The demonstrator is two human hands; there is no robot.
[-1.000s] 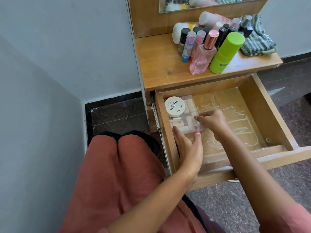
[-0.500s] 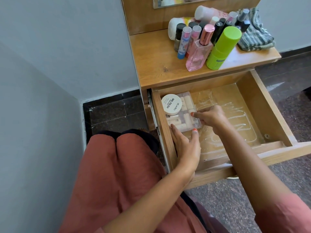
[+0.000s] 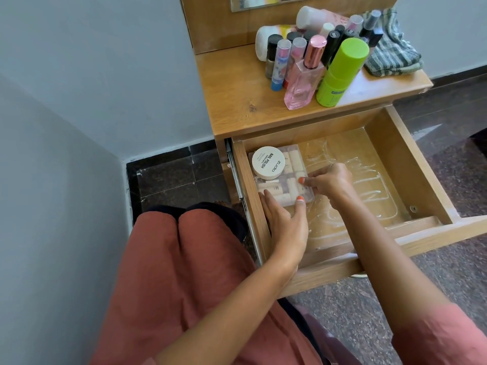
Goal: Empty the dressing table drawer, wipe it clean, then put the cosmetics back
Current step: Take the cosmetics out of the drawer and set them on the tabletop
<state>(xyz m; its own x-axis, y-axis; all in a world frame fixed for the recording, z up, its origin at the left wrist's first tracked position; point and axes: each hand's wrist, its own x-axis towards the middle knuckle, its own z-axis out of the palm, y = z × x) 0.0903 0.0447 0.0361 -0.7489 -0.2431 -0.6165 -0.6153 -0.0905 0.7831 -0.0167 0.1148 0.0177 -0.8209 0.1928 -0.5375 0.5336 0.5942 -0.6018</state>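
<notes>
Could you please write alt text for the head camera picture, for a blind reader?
The left hand and right hand hold a clear box, a white jar on it, at the left side of an open wooden drawer. Cosmetic bottles and a striped cloth sit on the tabletop above.

Home: dressing table (image 3: 237, 101) with cosmetics (image 3: 303, 80)

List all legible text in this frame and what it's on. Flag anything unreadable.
"NAIL POLISH": on the round white lid in the drawer.
"zudio": same lid, alongside.
Smaller line next to "NAIL POLISH": too small to read.
Green bottle, dark label band: blurred, unreadable.
Black tube, white mark: too small to read.
Tubes in the clear box: print too small to read.
</notes>
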